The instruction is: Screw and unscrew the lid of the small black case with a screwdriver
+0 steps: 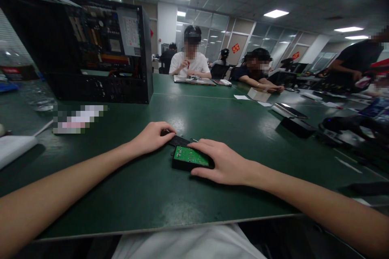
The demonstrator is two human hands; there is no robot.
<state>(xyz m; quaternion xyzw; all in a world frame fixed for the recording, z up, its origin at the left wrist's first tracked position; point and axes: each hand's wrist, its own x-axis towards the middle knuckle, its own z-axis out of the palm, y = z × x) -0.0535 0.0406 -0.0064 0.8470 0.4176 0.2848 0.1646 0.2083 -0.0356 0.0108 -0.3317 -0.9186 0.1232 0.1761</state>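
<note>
A small black drive with a green circuit board point(189, 156) on top lies flat on the green table point(158, 194) in front of me. My right hand point(223, 163) wraps round its right side, thumb at the near edge and fingers along the far edge. My left hand point(153, 136) rests curled just left of it, fingertips pressed on a small dark part point(177, 141) at the drive's far left corner. What that part is, I cannot make out.
An open black computer case point(91, 48) stands at the back left, with a plastic bottle point(27, 85) and a white object point(13, 147) to its left. Several people sit across the table. Black devices and a phone point(293, 111) lie to the right.
</note>
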